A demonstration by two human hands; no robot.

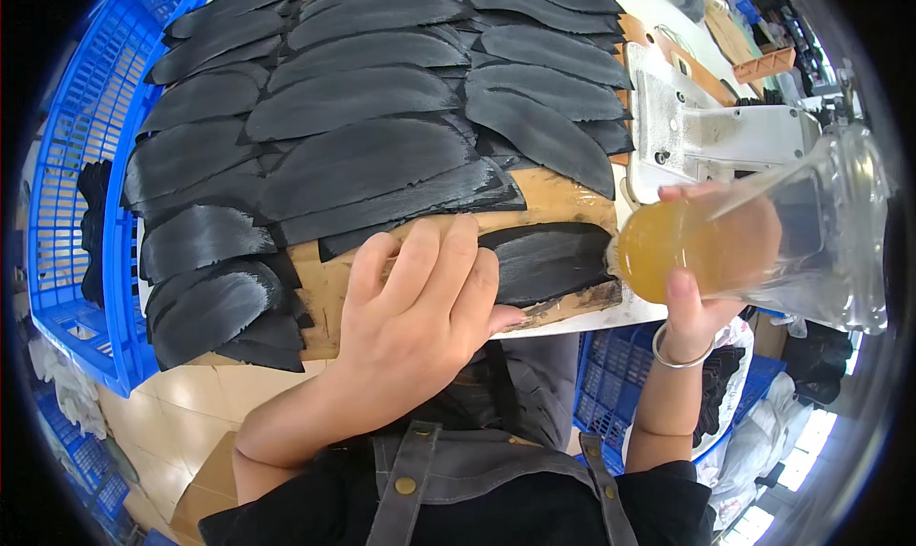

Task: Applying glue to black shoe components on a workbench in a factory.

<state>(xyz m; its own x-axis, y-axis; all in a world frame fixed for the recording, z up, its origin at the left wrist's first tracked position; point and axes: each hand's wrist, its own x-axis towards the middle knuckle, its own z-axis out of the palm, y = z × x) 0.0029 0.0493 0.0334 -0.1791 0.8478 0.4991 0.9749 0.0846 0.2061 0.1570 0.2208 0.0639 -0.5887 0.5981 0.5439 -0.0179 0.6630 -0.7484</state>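
Observation:
A flat black curved piece (549, 262), shaped somewhat like a shoe part, lies near the front edge of a wooden board (320, 293). My left hand (415, 303) is closed over its left end, fingers bent and thumb along the near side. In my right hand (701, 307) is a clear plastic bottle (811, 226) of amber liquid, tipped almost on its side. The bottle's narrow end meets the right end of the black piece; whether liquid comes out cannot be seen. Overlapping rows of similar black pieces (367, 164) cover the board beyond my hands.
A blue plastic crate (91, 164) stands along the left side of the table. White metal machine parts (711, 131) sit on the right, behind the bottle. Below the table edge are another blue crate (611, 379) and a white bag (754, 441).

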